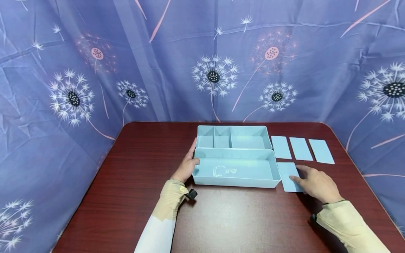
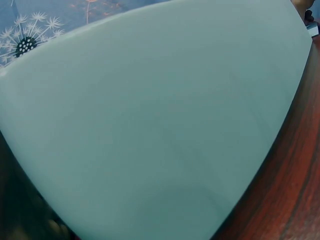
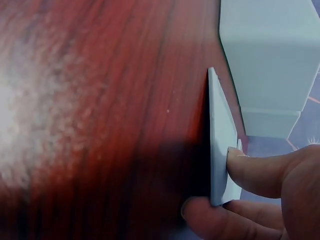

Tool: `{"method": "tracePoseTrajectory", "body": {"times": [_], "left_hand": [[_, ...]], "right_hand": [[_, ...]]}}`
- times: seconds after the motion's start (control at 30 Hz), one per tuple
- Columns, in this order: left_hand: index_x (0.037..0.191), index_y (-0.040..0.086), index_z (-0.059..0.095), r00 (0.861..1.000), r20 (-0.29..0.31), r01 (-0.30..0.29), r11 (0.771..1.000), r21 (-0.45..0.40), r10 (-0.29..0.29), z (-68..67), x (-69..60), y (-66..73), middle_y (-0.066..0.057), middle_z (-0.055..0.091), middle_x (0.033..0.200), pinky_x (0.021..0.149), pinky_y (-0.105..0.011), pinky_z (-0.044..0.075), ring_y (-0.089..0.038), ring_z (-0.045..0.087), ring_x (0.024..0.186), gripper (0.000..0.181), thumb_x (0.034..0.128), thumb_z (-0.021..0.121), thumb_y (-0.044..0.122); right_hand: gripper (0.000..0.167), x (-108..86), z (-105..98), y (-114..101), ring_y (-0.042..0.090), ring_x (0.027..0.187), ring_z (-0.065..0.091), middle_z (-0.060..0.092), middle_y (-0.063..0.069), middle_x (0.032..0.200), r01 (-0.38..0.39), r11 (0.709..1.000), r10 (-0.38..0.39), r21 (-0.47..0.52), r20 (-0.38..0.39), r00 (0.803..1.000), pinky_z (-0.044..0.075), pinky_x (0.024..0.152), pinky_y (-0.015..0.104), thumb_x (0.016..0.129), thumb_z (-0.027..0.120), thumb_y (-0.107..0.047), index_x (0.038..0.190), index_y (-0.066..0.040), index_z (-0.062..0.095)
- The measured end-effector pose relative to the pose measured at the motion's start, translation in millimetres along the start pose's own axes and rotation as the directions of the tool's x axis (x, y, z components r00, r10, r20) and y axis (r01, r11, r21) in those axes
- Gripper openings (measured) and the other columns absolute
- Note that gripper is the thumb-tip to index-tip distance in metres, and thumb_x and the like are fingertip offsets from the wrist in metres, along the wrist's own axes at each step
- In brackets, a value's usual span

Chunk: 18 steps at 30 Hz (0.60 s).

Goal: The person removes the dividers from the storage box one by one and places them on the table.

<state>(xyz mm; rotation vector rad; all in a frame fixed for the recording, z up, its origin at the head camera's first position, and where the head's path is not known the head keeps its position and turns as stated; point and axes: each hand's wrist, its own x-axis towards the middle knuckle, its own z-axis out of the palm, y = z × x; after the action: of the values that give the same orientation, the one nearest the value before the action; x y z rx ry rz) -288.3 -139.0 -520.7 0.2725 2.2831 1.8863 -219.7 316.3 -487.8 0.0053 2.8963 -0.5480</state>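
Observation:
A long light-blue open tray [image 1: 235, 181] lies on the table, directly in front of a matching tray split into three compartments [image 1: 251, 142]. My left hand [image 1: 184, 169] grips the left end of the long tray, thumb over the rim and fingers along the outside. The tray's pale wall [image 2: 150, 115] fills most of the left wrist view, where that hand's grip is hidden. Right of the tray, my right hand [image 1: 317, 183] pinches a flat light-blue rectangular panel [image 1: 287, 176]. In the right wrist view the thumb presses its upper face, with fingers beneath its edge.
Three similar flat panels lie in a row at the back right: the left one [image 1: 281, 147], the middle one [image 1: 301, 149] and the right one [image 1: 321, 151]. A dandelion-print cloth [image 1: 177, 70] hangs behind the dark red wooden table [image 1: 136, 175].

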Motion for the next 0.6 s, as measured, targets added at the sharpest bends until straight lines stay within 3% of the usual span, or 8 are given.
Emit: {"method": "tracePoseTrajectory", "body": {"times": [0.07,0.17,0.27,0.37,0.5,0.6], "left_hand": [[0.166,0.044,0.005,1.000,0.001,-0.002,1.000,0.005,0.002,0.4,0.0,-0.4,0.007,0.001,0.175,0.127,-0.049,0.010,-0.018,0.000,0.160,0.100,0.0863,0.044,-0.003],[0.166,0.042,0.005,1.000,0.004,-0.012,1.000,0.006,0.012,0.9,0.0,-0.9,0.006,0.000,0.176,0.125,-0.049,0.013,-0.019,0.000,0.160,0.100,0.0863,0.044,-0.003],[0.166,0.042,0.005,1.000,0.005,-0.015,1.000,-0.005,0.015,0.9,0.4,-0.9,0.005,0.000,0.176,0.124,-0.049,0.014,-0.019,0.000,0.160,0.100,0.0859,0.044,-0.004],[0.166,0.041,0.005,1.000,0.004,-0.020,1.000,-0.012,0.020,0.8,1.2,-1.2,0.005,0.000,0.176,0.125,-0.050,0.013,-0.020,0.000,0.160,0.101,0.0852,0.044,-0.004],[0.167,0.038,0.005,1.000,0.002,-0.023,1.000,-0.013,0.023,0.4,2.1,-1.9,0.004,0.000,0.176,0.127,-0.051,0.010,-0.021,-0.001,0.160,0.100,0.0846,0.043,-0.005],[0.167,0.039,0.005,1.000,0.003,-0.019,1.000,-0.015,0.019,-0.4,2.1,-1.8,0.005,0.000,0.176,0.126,-0.050,0.011,-0.020,-0.001,0.160,0.100,0.0852,0.044,-0.004]], "right_hand": [[0.083,-1.1,0,0,0.020,0.059,0.066,0.071,0.005,0.066,-0.004,1.000,0.004,-0.006,0.005,1.000,0.045,0.058,0.039,0.096,0.063,-0.056,0.150,0.005,0.048],[0.078,-1.3,-1,-1,0.040,0.078,0.071,0.076,0.025,0.098,0.009,0.999,-0.010,-0.043,-0.030,1.000,0.050,0.061,0.048,0.094,0.067,-0.053,0.146,0.004,0.053],[0.071,-0.2,-2,-3,0.053,0.096,0.067,0.064,0.037,0.127,0.032,0.997,-0.037,-0.077,-0.072,0.997,0.052,0.066,0.057,0.092,0.072,-0.045,0.140,0.005,0.058],[0.066,1.1,-3,-8,0.046,0.083,0.069,0.072,0.032,0.108,0.058,0.996,-0.064,-0.066,-0.089,0.994,0.052,0.062,0.053,0.091,0.075,-0.037,0.138,0.006,0.059],[0.059,2.3,-9,-21,0.024,0.061,0.061,0.067,0.007,0.067,0.094,0.995,-0.097,-0.026,-0.110,0.989,0.044,0.053,0.041,0.094,0.071,-0.034,0.137,0.004,0.060],[0.053,4.8,-16,-37,0.016,0.055,0.053,0.061,-0.002,0.061,0.134,0.991,-0.131,0.010,-0.152,0.980,0.039,0.051,0.036,0.097,0.068,-0.032,0.137,0.002,0.061]]}}
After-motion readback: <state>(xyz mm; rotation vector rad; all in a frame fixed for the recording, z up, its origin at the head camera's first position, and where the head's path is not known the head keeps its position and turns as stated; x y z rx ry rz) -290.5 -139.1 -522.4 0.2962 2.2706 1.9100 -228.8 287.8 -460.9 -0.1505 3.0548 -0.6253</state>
